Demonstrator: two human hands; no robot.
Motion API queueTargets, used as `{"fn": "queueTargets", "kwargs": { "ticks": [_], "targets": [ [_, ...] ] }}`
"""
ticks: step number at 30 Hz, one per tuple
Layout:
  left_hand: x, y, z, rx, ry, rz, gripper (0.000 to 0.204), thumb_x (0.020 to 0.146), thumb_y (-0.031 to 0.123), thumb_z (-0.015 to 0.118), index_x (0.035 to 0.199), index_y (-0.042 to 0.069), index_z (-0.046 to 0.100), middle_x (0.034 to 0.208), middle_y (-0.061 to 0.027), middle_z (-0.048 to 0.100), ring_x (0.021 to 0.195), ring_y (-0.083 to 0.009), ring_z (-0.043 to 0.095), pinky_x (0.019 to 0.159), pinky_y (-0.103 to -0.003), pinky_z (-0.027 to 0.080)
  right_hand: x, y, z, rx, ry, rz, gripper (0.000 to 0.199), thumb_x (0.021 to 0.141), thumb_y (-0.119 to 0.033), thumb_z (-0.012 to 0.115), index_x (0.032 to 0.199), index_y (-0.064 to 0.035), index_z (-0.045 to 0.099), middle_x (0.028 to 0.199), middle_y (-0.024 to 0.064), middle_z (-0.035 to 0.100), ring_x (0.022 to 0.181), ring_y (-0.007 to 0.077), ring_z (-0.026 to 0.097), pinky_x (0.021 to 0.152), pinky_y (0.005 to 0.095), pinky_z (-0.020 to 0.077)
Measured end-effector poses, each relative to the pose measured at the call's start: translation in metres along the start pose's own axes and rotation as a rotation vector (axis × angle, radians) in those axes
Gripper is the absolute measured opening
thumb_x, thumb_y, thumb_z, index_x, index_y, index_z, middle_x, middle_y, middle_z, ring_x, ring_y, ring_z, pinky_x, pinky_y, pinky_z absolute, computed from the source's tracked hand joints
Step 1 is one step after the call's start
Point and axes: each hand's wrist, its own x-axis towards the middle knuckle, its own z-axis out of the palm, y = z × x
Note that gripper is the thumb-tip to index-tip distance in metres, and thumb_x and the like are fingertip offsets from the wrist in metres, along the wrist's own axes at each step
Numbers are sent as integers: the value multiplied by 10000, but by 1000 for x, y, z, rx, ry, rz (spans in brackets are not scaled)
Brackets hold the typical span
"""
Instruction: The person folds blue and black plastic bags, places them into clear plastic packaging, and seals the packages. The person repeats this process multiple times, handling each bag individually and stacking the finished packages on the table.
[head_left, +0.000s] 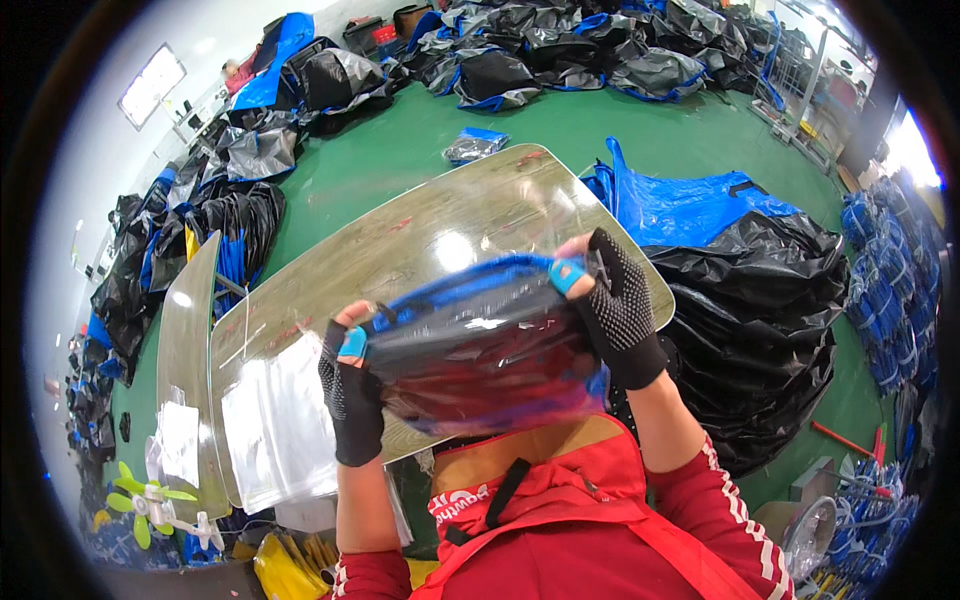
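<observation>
Two gloved hands grip one folded black-and-blue bag in clear plastic, held above the table's near edge: left hand clamped on its left end, right hand closed on its top right corner.

Both forearms rose from 6 o'clock, bent at the wrists. Left hand, in a fingerless black glove, was clenched at 9 o'clock. Right hand, gloved alike, was clenched at 2 o'clock.
</observation>
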Motion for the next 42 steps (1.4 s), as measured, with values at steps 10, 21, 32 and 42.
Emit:
{"fn": "queueTargets", "kwargs": {
  "ticks": [10, 21, 32, 42],
  "targets": [
    [-1, -137, -62, 103, -35, -369, 348, 983, 332, 496, 1063, 37, 663, 935, -72, 674, 813, -165, 637, 739, -293, 497, -25, 136, 7, 429, 199, 835, 314, 925, -390, 616, 1005, -91, 666, 948, 83, 704, 831, 201, 676, 725, 320, 514],
    [56, -148, -82, -100, -125, -674, 450, 981, 289, 528, 1375, 80, 470, 1145, -113, 634, 1019, -196, 630, 862, -368, 527, -20, 151, 15, -293, -286, 448, 370, 902, -188, 650, 1217, -8, 578, 899, 117, 696, 780, 160, 649, 686, 292, 508],
    [47, -172, -80, -450, -96, -489, 277, 965, 280, 579, 1038, 13, 580, 979, -137, 676, 882, -264, 674, 784, -379, 558, -4, 160, -1, -74, -176, 555, 250, 963, -249, 599, 1046, -20, 657, 875, 91, 693, 708, 153, 658, 662, 278, 527],
    [-16, -137, -88, -435, 53, -582, 691, 976, 629, 271, 1415, 106, 377, 1310, -200, 556, 1187, -323, 568, 1023, -429, 444, -17, 80, 30, -642, 7, -122, 430, 907, -169, 631, 1266, 28, 498, 1211, 200, 571, 1162, 297, 539, 1021, 389, 398]
  ]
}}
